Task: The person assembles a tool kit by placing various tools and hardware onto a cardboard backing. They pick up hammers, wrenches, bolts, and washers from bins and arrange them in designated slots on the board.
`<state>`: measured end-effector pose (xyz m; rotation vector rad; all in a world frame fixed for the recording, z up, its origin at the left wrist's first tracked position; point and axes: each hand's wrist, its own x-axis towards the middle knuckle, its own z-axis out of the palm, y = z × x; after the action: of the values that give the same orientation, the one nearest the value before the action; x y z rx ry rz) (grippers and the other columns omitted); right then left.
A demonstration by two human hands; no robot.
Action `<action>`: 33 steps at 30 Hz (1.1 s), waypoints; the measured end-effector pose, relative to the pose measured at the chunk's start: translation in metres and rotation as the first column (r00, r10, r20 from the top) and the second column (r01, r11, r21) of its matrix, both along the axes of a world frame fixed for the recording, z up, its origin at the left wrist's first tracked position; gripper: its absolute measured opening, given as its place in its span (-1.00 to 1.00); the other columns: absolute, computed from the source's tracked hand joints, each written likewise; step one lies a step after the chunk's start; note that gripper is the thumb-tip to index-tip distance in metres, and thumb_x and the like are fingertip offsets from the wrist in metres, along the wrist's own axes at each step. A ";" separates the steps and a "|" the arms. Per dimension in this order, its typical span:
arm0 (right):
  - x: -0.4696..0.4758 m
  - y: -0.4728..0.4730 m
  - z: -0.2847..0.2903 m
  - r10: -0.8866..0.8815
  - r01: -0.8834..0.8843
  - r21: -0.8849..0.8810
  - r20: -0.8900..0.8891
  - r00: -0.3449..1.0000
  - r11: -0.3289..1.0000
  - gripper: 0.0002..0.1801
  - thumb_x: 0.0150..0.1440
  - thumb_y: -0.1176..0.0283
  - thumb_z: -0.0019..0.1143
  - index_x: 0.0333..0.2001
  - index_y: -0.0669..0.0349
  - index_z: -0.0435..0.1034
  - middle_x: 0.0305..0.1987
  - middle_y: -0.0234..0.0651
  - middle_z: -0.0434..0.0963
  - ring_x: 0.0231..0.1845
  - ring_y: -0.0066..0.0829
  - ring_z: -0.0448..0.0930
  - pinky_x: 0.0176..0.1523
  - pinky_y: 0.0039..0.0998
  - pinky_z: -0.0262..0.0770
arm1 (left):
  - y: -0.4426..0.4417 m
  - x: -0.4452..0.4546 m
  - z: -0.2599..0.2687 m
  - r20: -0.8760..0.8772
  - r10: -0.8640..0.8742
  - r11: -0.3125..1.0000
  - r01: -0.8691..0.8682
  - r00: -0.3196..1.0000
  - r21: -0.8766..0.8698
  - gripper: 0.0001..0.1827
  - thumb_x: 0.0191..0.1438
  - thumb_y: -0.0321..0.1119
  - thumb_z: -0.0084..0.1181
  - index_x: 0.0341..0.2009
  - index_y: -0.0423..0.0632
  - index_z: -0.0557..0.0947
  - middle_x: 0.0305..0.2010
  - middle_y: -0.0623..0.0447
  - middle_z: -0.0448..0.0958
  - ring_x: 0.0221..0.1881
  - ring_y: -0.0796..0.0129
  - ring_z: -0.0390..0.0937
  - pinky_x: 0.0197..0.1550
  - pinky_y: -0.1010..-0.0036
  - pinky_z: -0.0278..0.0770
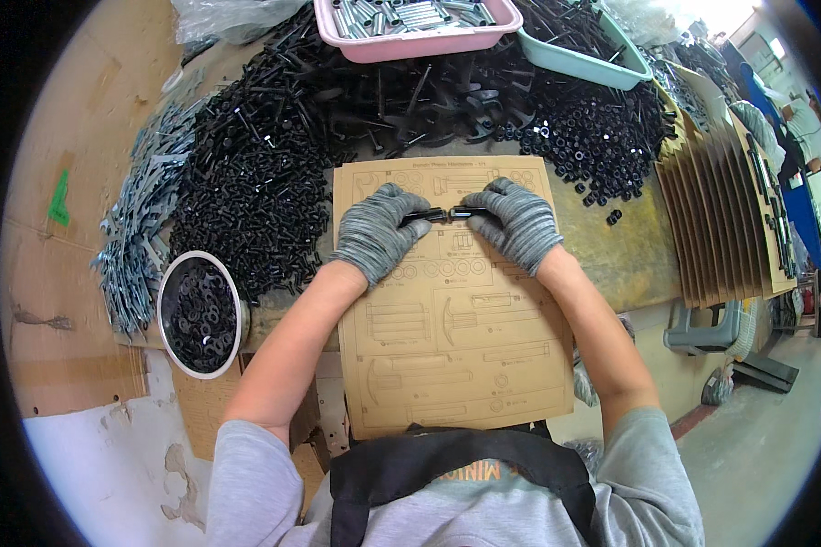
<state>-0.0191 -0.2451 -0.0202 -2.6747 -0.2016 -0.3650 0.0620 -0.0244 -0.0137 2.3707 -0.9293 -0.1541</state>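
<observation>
Both of my hands wear grey knit gloves and meet above a brown cardboard sheet (397, 321) printed with outlines of hardware. Between the fingers and thumb of my left hand (382, 229) is a black bolt (435, 215), its end pointing right. My right hand (516, 222) pinches another black fastener (460, 212), whose end faces the first across a small gap. The fingers cover most of both pieces, so their full length is hidden. The sheet reaches from the bench to my apron (445, 458).
Beyond the sheet lie heaps of black bolts (246, 184) and black nuts (598, 143). A pink tray (431, 44) holds metal sleeves; a mint tray (588, 65) holds black bolts. At left are flat wrenches (144, 205) and a bowl of washers (164, 314). Cardboard sheets (711, 212) stand at right.
</observation>
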 end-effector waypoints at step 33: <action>-0.036 -0.009 0.036 -0.108 0.063 0.249 0.174 0.979 0.966 -0.83 0.04 0.50 0.20 -0.24 0.23 0.53 -0.37 -0.23 0.55 -0.47 -0.46 0.54 -0.39 -0.52 0.46 | 0.097 0.027 -0.002 0.265 0.466 0.830 -0.521 0.844 0.201 -0.64 0.04 -0.11 0.14 -0.07 0.07 0.57 -0.04 -0.09 0.47 -0.10 0.05 0.51 -0.07 0.22 0.48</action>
<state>-0.0547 -0.2545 0.0153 -2.4124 -0.0894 -0.6268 0.0886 0.0721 -0.0153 2.8385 -0.3565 0.1896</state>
